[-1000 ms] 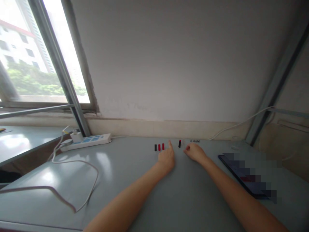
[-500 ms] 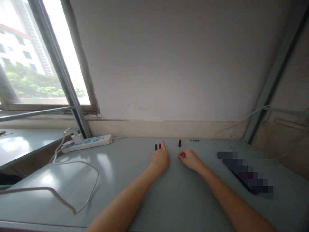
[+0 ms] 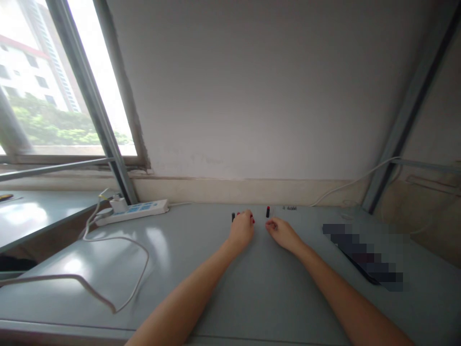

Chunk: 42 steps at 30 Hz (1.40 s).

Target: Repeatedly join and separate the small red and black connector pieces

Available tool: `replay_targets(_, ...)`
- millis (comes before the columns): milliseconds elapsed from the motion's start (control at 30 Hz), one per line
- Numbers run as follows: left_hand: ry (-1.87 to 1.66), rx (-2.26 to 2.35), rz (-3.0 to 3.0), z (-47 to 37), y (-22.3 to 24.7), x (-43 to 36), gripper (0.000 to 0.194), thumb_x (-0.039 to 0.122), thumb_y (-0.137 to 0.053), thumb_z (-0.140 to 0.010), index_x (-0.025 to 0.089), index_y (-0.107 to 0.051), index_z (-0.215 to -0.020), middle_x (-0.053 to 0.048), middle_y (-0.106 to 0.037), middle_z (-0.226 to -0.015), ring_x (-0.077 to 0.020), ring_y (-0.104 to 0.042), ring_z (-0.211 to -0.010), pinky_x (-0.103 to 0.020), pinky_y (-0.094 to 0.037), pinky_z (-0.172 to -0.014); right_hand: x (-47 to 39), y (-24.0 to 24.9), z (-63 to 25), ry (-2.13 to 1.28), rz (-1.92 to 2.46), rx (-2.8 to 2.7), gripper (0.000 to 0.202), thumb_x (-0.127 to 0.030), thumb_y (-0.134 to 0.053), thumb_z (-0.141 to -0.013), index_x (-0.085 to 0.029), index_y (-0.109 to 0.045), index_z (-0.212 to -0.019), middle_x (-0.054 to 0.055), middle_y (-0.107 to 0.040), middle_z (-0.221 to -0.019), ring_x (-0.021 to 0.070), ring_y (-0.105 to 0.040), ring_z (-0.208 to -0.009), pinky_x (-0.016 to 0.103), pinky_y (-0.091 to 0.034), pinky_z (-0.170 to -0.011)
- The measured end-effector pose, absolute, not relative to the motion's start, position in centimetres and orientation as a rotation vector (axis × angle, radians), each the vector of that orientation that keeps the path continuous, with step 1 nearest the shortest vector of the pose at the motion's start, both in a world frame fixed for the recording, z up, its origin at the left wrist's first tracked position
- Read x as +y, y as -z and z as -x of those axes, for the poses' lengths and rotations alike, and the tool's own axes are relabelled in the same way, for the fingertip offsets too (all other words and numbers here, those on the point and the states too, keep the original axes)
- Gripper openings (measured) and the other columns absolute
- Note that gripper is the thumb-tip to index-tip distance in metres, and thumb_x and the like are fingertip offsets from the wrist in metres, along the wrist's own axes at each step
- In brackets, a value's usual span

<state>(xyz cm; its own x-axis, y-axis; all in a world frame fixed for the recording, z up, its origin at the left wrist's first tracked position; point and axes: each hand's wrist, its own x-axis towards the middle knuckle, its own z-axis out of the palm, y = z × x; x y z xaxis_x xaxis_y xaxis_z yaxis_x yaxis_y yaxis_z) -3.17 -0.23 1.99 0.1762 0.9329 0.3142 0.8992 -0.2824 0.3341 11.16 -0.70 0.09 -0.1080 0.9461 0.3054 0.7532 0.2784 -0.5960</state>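
My left hand [image 3: 242, 231] is closed over the desk, fingers curled. A bit of a small red object [image 3: 253, 221] shows at its fingertips; most of it is hidden by the hand. Just left of those fingers stands a small black cylinder [image 3: 233, 216], partly covered. Another speck of red shows behind the knuckles. My right hand [image 3: 283, 232] lies low over the desk with thumb and fingers pinched together; whatever they hold is too small to name. Beyond it stands a small black cylinder with a red top [image 3: 268, 212]. Several tiny metallic pieces [image 3: 290, 208] lie farther right.
A white power strip [image 3: 139, 211] with a plugged-in adapter sits at the back left, its cable [image 3: 146, 259] looping across the desk [image 3: 252, 302]. A dark flat object [image 3: 360, 257], partly pixelated, lies at the right. Wall and metal posts bound the back.
My left hand's raised index finger has curled down, and red now shows at its fingertips. The red piece beside the black cylinder is now mostly covered. My right hand has hardly moved.
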Motion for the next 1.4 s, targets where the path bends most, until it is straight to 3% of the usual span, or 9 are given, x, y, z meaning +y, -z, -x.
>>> replay_targets(233,-0.855,1.739,-2.201,4.0,-0.4,0.7,0.02,0.01,-0.043,-0.078,0.011,-0.061,-0.086,-0.01,-0.065,-0.089,-0.0168,-0.058,-0.084,-0.025,-0.041,-0.073,-0.3,1.1,-10.8,-0.398,1.559,-1.986,0.035,-0.017,-0.052,-0.074,-0.009,-0.055,-0.108,0.009,-0.064,-0.084,0.0145,-0.057,-0.073,0.024,-0.042,-0.07)
replay_targets(533,-0.993,1.627,-1.967,3.5,0.2,-0.1,0.015,0.007,-0.046,-0.073,0.011,-0.06,-0.079,-0.006,-0.063,-0.079,-0.0111,-0.056,-0.071,-0.021,-0.041,-0.066,-0.3,1.1,-10.8,-0.188,1.468,-2.183,0.013,-0.016,-0.053,-0.074,-0.014,-0.063,-0.083,0.006,-0.062,-0.079,0.0149,-0.055,-0.074,0.023,-0.039,-0.067)
replay_targets(833,-1.228,1.145,-1.338,3.6,-0.6,-1.6,0.006,0.009,-0.055,-0.069,0.011,-0.054,-0.075,0.004,-0.053,-0.054,-0.0049,-0.045,-0.041,-0.018,-0.033,-0.044,-1.4,-0.5,-11.1,-0.03,1.28,-2.21,0.012,-0.019,-0.049,-0.079,-0.015,-0.06,-0.081,0.005,-0.061,-0.077,0.0139,-0.054,-0.071,0.023,-0.038,-0.065)
replay_targets(1133,-1.255,1.108,-1.234,3.7,-0.8,-1.8,0.005,0.014,-0.058,-0.068,0.011,-0.054,-0.07,0.002,-0.058,-0.055,-0.0027,-0.041,-0.038,-0.017,-0.029,-0.04,-2.4,-1.4,-10.9,0.112,1.45,-2.269,0.012,-0.02,-0.047,-0.078,-0.015,-0.058,-0.082,0.005,-0.061,-0.076,0.0141,-0.053,-0.069,0.024,-0.034,-0.062)
replay_targets(1400,-1.278,1.149,-1.284,3.5,-1.0,-2.0,0.004,0.013,-0.057,-0.068,0.012,-0.053,-0.067,0.001,-0.059,-0.056,-0.0032,-0.042,-0.04,-0.017,-0.031,-0.041,-2.6,-1.2,-10.5,0.135,1.59,-2.326,0.016,-0.015,-0.042,-0.078,-0.015,-0.058,-0.083,0.008,-0.063,-0.086,0.0167,-0.056,-0.079,0.025,-0.033,-0.067)
